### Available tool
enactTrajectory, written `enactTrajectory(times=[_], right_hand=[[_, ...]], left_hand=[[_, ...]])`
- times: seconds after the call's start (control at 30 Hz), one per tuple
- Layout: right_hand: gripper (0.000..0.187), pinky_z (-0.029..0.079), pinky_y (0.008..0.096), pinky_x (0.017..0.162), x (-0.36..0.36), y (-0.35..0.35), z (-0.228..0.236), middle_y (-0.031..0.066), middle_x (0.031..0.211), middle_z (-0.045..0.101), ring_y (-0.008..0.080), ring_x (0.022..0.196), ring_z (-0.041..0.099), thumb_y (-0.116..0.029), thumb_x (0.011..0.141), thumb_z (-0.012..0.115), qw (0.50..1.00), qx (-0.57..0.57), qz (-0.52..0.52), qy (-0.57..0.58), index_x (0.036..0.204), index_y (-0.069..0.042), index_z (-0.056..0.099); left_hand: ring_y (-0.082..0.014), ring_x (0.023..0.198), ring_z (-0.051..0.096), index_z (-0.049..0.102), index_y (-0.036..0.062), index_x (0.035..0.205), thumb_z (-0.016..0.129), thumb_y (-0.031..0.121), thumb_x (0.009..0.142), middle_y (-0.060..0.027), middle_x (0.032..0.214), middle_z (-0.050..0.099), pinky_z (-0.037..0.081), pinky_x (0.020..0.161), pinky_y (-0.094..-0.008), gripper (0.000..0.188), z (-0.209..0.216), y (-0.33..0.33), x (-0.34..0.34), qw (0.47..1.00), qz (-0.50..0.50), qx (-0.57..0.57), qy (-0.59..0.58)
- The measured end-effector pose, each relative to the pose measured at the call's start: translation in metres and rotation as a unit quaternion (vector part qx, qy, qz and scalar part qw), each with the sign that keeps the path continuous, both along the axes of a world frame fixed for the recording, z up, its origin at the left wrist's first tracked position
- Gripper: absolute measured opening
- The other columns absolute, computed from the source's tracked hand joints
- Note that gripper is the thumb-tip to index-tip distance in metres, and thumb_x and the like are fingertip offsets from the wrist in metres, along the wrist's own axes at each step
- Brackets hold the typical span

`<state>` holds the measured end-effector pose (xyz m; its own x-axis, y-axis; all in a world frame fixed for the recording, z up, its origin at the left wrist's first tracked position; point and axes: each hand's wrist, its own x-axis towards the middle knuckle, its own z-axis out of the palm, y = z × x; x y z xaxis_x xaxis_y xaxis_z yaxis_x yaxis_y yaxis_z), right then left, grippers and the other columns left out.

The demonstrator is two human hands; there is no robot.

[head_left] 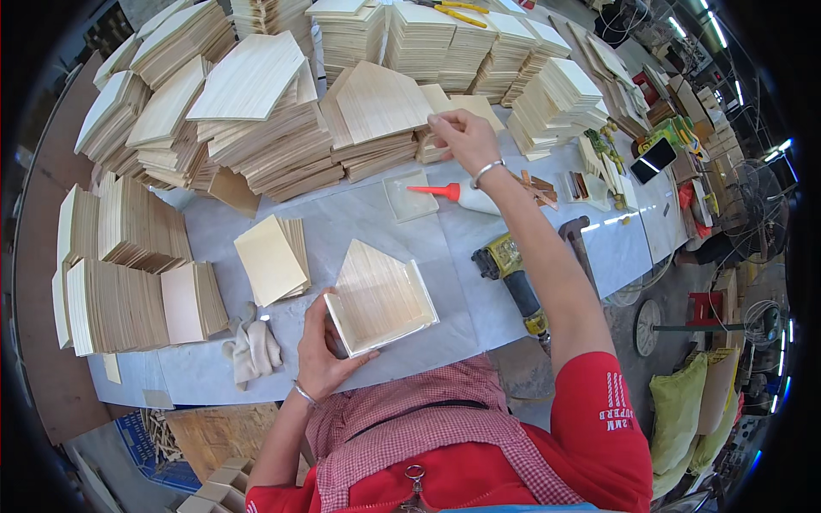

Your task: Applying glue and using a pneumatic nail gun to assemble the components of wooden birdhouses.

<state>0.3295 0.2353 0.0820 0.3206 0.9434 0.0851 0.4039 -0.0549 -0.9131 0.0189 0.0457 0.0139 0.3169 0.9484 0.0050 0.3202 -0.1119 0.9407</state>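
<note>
A pale counter (462, 299) is spanning the work area and bearing everything named below. Tall stacks of wooden panels (265, 150) are filling its far side, and shorter piles of wooden boards (124, 295) are standing at the left. On one far stack, a house-shaped panel (376, 103) is lying flat. In front of the person, near the counter's front edge, an open wooden box (376, 295) is showing its house-shaped back and low side walls; its peak is pointing toward the far stacks. A yellow-and-black power tool (517, 286) is lying to the right of the box, and a small pile of rectangular boards (272, 256) is resting to its left.

The hands are working apart. The left hand (321, 346) is gripping the box at its lower left corner, fingers along the left wall and thumb along the near wall. The right hand (469, 141) is hanging at the right corner of the house-shaped panel with its fingers bent; whether it is pinching the panel cannot be told.

A white bottle (479, 199) is lying below the right hand, its red nozzle (436, 191) extending over a clear shallow tray (406, 208). A crumpled cloth (254, 349) is lying left of the left hand.
</note>
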Motion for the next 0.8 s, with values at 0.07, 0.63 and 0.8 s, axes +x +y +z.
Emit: enactTrajectory(times=[0.07,0.63,0.8], right_hand=[[0.029,0.053,0.0243,0.055,-0.005,0.005,0.002,0.0086,0.084,0.067,0.0124,0.069,0.064,-0.024,0.086,0.068,0.997,-0.048,-0.007,0.065,0.098,0.002,0.065],[0.013,0.056,0.0307,0.065,-0.026,-0.135,0.035,0.0117,0.083,0.064,0.0205,0.072,0.065,-0.007,0.089,0.061,0.918,-0.001,0.085,0.387,0.095,0.003,0.057],[0.02,0.056,0.0283,0.06,-0.062,-0.179,0.032,0.0113,0.08,0.064,0.018,0.067,0.065,-0.004,0.088,0.061,0.906,-0.026,0.118,0.405,0.105,0.004,0.054]], left_hand=[[-0.0256,0.107,0.056,0.032,0.003,0.141,0.089,0.029,0.058,-0.0162,0.135,0.043,0.05,0.081,-0.0308,0.104,-0.001,0.006,-0.002,0.999,-0.033,0.022,0.027],[-0.011,0.082,0.052,0.044,-0.0006,0.134,0.068,0.007,0.079,-0.0098,0.115,0.054,0.045,0.077,-0.0231,0.06,0.044,-0.018,-0.019,0.985,0.129,0.04,-0.107],[-0.0071,0.082,0.051,0.045,-0.0018,0.133,0.06,0.007,0.09,-0.0058,0.108,0.058,0.043,0.071,-0.0211,0.046,0.08,-0.004,0.017,0.973,0.114,0.004,-0.199]])
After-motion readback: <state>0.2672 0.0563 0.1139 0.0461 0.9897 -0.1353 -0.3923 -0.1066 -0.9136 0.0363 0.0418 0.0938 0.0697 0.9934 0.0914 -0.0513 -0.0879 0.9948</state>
